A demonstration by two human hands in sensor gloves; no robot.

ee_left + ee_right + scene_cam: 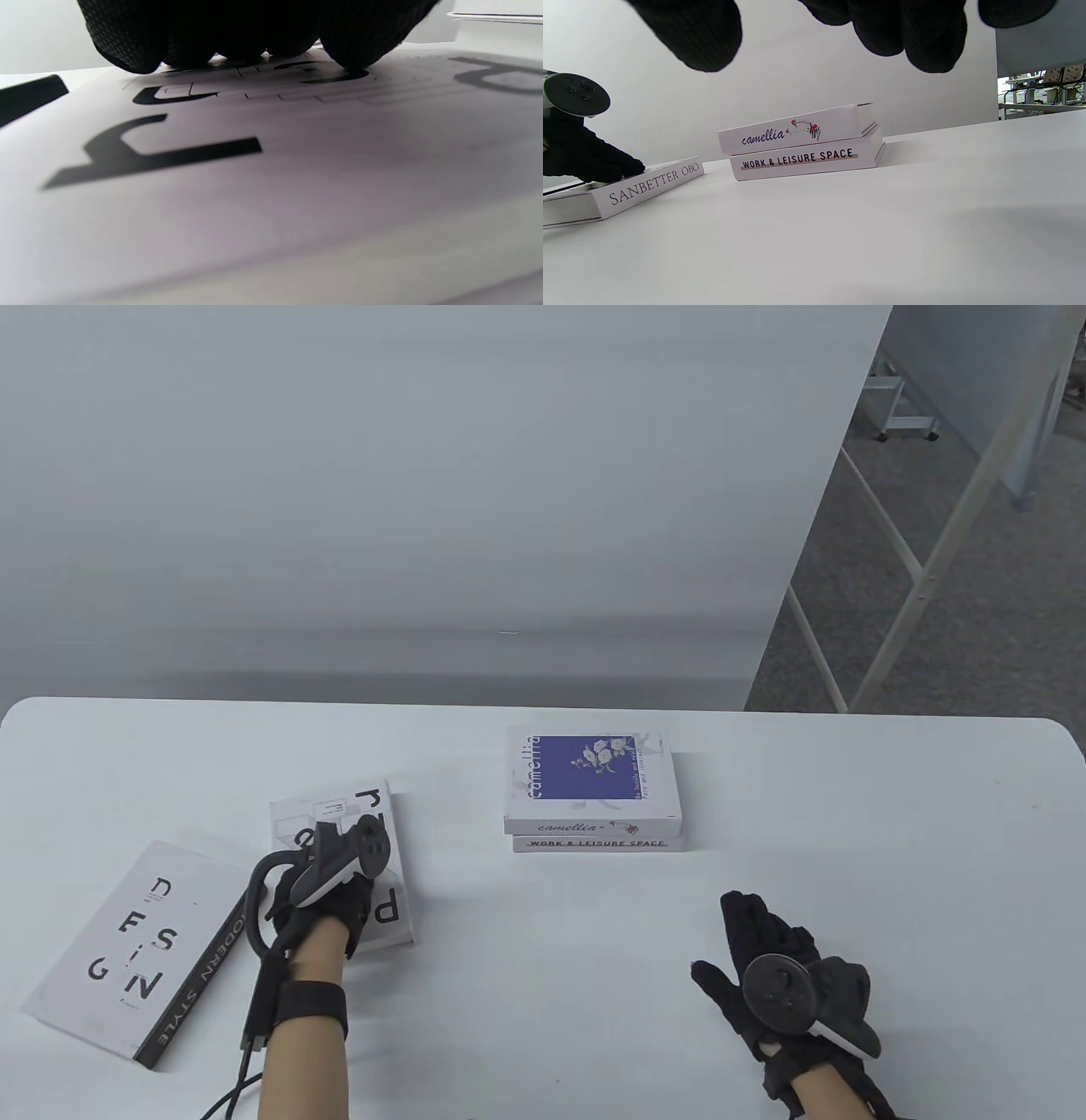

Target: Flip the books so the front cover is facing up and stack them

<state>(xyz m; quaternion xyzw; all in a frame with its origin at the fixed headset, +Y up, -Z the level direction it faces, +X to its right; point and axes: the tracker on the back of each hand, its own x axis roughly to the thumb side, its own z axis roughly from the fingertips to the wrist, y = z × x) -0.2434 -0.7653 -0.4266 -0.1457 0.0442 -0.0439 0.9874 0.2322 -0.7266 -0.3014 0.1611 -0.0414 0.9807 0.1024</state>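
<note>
On the table (848,814) four books: left fingers (127,46) press one, right fingers (704,38) spread.

White table (848,831): DESIGN book (127,950), SANBETTER book (390,891), WORK & LEISURE SPACE book (598,843) lying flat.

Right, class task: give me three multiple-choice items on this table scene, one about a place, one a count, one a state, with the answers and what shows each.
1. Where is the camellia book?
A. under the DESIGN book
B. on top of the Work & Leisure Space book
C. in the right hand

2. How many books are on the table?
A. two
B. four
C. six

3. What is the left hand doing?
A. resting on the Sanbetter book
B. lifting the DESIGN book
C. hovering off the table

Answers: B, its spine sits directly above the other spine; B, two stacked plus two lying apart; A, fingertips press on its cover.
</note>
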